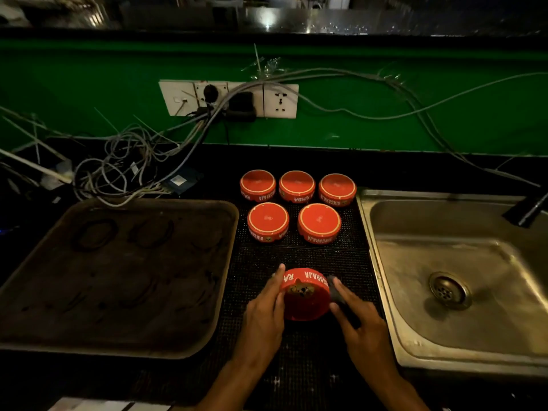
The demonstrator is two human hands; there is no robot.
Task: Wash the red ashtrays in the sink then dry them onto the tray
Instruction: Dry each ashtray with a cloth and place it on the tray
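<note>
Head view, down over counter (pixel 299 262)

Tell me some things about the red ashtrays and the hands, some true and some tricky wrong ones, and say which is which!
1. Five upside-down ashtrays sit on the black mat behind the hands. True.
2. The tray has ashtrays on it. False: none sit on it, only ring marks.
3. The left hand and right hand are on either side of the near ashtray. True.
4. The sink is left of the mat. False: it is on the right; the tray is on the left.
5. An ashtray is in the sink. False: none is there, only the drain.
</note>
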